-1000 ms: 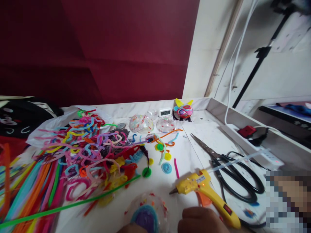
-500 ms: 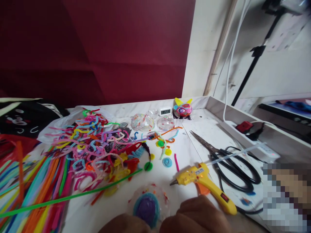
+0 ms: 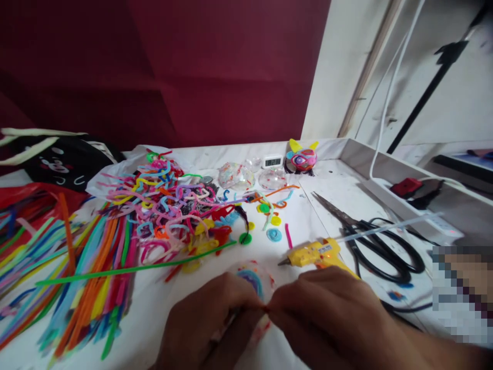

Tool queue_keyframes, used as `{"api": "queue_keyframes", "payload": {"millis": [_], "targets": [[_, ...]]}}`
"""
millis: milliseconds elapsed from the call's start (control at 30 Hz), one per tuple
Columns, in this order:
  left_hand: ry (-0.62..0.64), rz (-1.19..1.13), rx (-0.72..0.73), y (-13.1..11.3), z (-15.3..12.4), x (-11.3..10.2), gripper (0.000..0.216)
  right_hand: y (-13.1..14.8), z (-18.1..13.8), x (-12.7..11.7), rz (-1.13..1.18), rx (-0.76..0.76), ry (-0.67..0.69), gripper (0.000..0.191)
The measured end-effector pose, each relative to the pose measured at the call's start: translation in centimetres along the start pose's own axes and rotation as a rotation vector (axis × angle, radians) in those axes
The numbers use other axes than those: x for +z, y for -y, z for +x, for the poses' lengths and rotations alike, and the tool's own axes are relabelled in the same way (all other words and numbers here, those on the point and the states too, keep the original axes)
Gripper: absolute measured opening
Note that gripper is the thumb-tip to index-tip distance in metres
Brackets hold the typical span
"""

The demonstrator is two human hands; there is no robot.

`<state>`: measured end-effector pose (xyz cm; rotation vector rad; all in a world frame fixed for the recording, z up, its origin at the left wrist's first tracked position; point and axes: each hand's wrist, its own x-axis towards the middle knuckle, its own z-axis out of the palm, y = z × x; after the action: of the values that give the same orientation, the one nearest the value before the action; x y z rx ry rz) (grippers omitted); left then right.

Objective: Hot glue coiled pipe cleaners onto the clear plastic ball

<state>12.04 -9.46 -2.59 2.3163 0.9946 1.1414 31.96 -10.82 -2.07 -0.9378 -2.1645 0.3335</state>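
My left hand (image 3: 208, 313) and my right hand (image 3: 327, 308) meet at their fingertips near the front of the table, both pinched closed. A small reddish bit shows between the fingertips; what it is I cannot make out. Just behind and below them lies a clear plastic ball (image 3: 266, 273) with coloured specks, partly hidden by my hands. On the ball sits a coiled blue and purple pipe-cleaner disc (image 3: 252, 280). The yellow hot glue gun (image 3: 308, 254) rests behind my right hand, which covers its handle.
Loose pipe cleaners (image 3: 92, 267) and a pile of curled pieces (image 3: 169, 205) cover the left. Black-handled scissors (image 3: 370, 241) lie right, near a power strip (image 3: 427, 218). Clear balls (image 3: 272, 179), a small clock (image 3: 272, 162) and a decorated ball (image 3: 303, 158) stand at the back.
My hands have come up further into view, fingertips together, and now cover more of the ball and the coiled disc. The camera view has shifted, so the table appears further right and higher.
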Motion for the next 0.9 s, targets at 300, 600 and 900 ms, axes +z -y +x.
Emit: {"api": "queue_keyframes", "payload": {"millis": [300,600,900], "targets": [[0.077,0.26,-0.018,2.7,0.2,0.3,0.051,-2.1,1.5,-3.5,0.137,0.329,0.064,0.018],[0.342,0.42,-0.151,2.4,-0.4,0.9,0.079,-4.1,1.4,-3.4,0.169,0.311,0.194,0.014],[0.445,0.297,-0.215,3.0,0.4,0.6,0.064,-3.8,0.8,-3.3,0.307,0.45,0.436,0.024]]}}
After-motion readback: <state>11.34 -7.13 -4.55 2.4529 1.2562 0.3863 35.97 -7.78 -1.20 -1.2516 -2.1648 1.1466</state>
